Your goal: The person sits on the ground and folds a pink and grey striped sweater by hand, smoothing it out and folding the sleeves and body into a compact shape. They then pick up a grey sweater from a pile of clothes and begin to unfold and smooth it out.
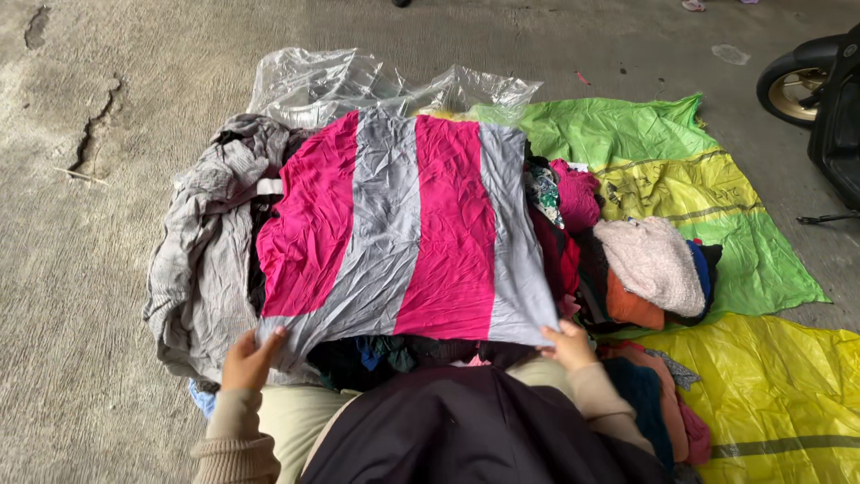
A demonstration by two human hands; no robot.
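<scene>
- Grey shirt (210,242) lies bunched left of our striped cloth (403,233); clear plastic (358,85) sits behind it, green sheet (645,134) and yellow sheet (770,394) to the right.
- Clothes pile (627,269) crowds the right edge.
- We see the pink-and-grey cloth spread flat over the heap, on the concrete floor (72,314).
- Our left hand (251,358) pinches its near left corner; our right hand (566,345) pinches the near right corner.
</scene>
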